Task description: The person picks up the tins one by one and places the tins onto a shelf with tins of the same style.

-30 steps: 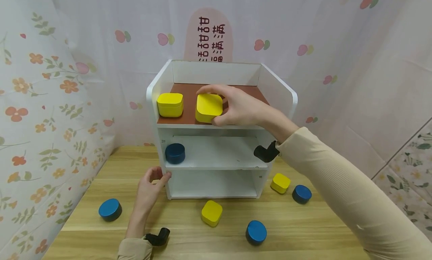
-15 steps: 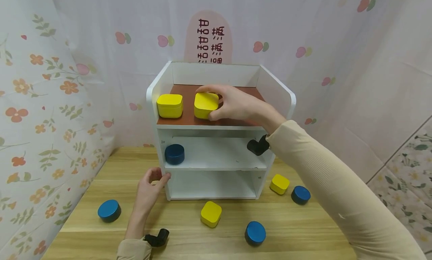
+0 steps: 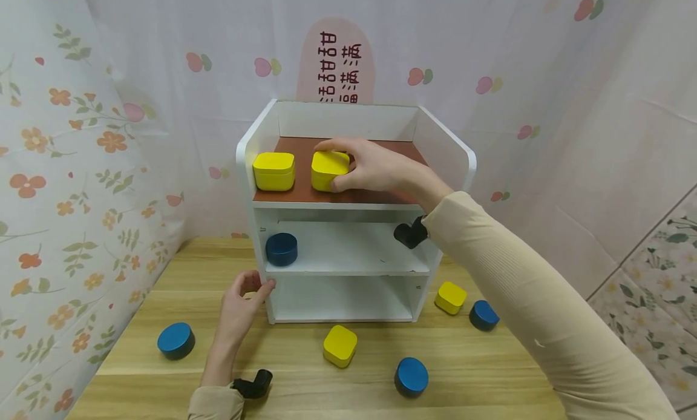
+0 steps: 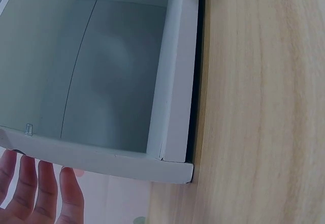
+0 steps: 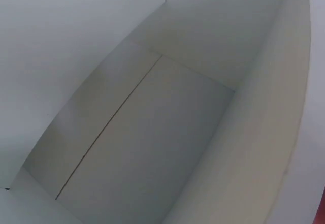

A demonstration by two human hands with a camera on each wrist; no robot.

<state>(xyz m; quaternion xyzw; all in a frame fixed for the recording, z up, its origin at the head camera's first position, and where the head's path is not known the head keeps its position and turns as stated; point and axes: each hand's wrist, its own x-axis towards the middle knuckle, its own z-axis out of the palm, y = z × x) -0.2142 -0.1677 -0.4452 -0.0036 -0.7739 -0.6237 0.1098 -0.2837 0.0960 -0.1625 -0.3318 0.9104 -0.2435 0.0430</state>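
My right hand (image 3: 370, 166) grips a yellow rounded-square box (image 3: 328, 170) on the brown top (image 3: 296, 193) of a small white shelf unit (image 3: 348, 267). Fingers lie along the box's back and the thumb on its front. To the left stands another yellow box (image 3: 274, 172), near the side wall and apart from the held one. My left hand (image 3: 239, 302) holds the unit's left side panel low down, thumb on the front edge. In the left wrist view, left fingers (image 4: 45, 188) meet the panel's outer face. The right wrist view shows only a compartment inside (image 5: 152, 127), not the hand.
A dark blue round tin (image 3: 281, 249) stands at the left of the middle shelf. On the wooden table (image 3: 305, 396) lie blue round tins (image 3: 176, 340) (image 3: 411, 377) (image 3: 483, 315) and yellow boxes (image 3: 340, 346) (image 3: 450, 298). A patterned curtain (image 3: 218, 135) hangs behind.
My right hand has moved the yellow box slightly left and back, and it now sits on the brown top. The left hand has stayed at the side panel.
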